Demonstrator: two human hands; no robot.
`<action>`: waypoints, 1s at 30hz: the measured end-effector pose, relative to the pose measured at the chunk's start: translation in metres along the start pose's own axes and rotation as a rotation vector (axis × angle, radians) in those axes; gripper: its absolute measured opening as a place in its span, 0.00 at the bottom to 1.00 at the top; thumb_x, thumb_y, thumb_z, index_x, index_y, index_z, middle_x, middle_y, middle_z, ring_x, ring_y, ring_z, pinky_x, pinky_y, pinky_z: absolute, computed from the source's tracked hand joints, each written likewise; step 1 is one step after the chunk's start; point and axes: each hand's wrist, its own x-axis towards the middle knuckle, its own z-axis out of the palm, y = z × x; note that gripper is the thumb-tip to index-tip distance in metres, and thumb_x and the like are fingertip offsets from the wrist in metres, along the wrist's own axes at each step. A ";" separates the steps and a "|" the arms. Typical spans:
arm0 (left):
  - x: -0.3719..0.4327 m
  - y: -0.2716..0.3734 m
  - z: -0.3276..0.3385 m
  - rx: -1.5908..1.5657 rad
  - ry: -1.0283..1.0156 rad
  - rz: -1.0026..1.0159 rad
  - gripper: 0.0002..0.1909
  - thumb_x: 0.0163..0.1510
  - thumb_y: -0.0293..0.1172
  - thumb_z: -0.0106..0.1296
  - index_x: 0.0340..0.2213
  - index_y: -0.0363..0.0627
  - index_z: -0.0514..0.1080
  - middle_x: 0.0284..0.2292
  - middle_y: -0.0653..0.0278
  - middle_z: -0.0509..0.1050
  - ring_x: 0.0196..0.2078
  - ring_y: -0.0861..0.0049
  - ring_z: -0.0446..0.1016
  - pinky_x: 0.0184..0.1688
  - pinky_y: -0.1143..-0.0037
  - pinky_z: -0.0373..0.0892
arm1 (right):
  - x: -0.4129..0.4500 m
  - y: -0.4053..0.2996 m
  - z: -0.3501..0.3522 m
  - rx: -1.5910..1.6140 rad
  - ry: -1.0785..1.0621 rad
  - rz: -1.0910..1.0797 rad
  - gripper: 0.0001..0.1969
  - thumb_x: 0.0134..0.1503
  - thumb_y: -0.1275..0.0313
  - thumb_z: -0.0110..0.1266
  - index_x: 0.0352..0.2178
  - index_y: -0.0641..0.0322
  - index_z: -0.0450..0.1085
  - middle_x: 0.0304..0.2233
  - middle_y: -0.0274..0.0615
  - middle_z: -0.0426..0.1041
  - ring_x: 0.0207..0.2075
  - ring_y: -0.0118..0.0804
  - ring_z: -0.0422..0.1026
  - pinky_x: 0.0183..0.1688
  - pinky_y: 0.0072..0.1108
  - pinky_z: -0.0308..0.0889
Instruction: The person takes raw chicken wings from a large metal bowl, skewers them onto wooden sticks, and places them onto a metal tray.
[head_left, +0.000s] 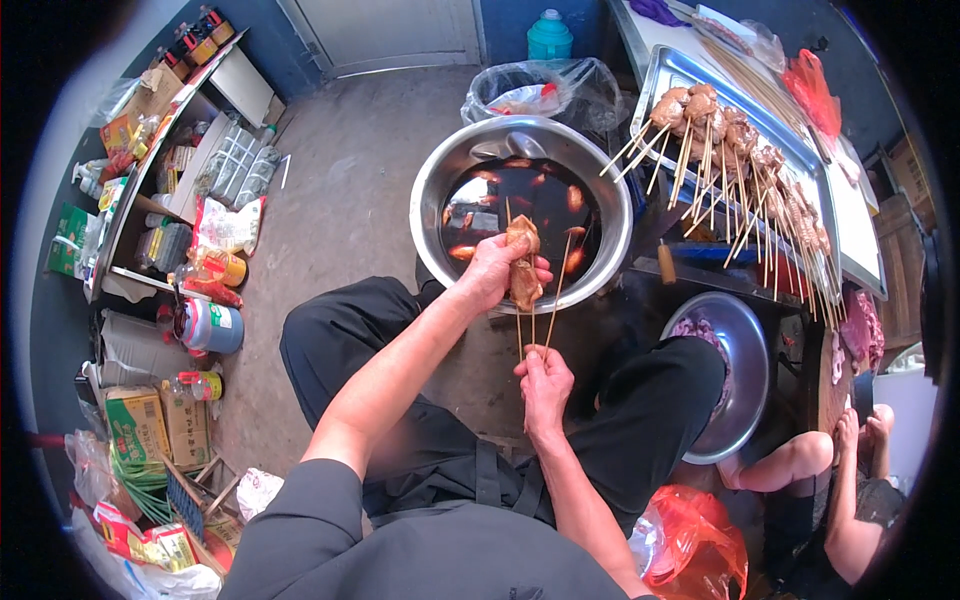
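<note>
Over the near rim of a steel basin (424, 217) of dark liquid, my left hand (491, 274) grips pieces of marinated meat (525, 285), which look like chicken wings, threaded on bamboo skewers. My right hand (544, 375) is lower and nearer to me, its fingers closed on the skewers' (533, 326) bottom ends. One skewer (559, 289) slants off to the right with its bare tip over the basin. More meat pieces (574, 198) float in the liquid, and a metal ladle or bowl (525, 145) lies partly sunk at the far side. How many pieces my left fingers cover is hidden.
At the right, a metal tray (660, 75) holds many loaded skewers, sticks overhanging its edge. Below it are a wooden-handled tool (666, 262) and a steel bowl of meat (750, 375). Another person (855, 480) sits at the lower right. A red plastic bag (697, 532) is nearby; cluttered shelves (124, 225) line the left.
</note>
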 end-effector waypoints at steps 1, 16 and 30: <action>0.000 0.001 -0.002 -0.004 0.003 0.038 0.10 0.58 0.34 0.46 0.36 0.40 0.65 0.29 0.51 0.75 0.30 0.61 0.77 0.33 0.64 0.75 | -0.002 0.000 -0.001 -0.001 0.000 -0.001 0.06 0.58 0.73 0.47 0.32 0.65 0.69 0.18 0.29 0.66 0.15 0.15 0.55 0.17 0.12 0.51; -0.010 0.002 0.012 -0.001 -0.161 -0.032 0.13 0.55 0.29 0.50 0.41 0.38 0.64 0.37 0.49 0.74 0.39 0.62 0.76 0.41 0.65 0.74 | 0.013 -0.010 0.008 0.072 0.060 -0.026 0.06 0.58 0.73 0.47 0.31 0.65 0.70 0.17 0.29 0.65 0.15 0.16 0.54 0.17 0.13 0.50; -0.006 0.038 0.021 0.149 0.043 0.233 0.14 0.51 0.20 0.48 0.41 0.33 0.66 0.33 0.51 0.75 0.32 0.63 0.77 0.32 0.69 0.76 | 0.002 0.004 0.011 0.045 -0.018 -0.021 0.12 0.59 0.66 0.47 0.34 0.65 0.71 0.18 0.30 0.68 0.16 0.17 0.58 0.19 0.14 0.54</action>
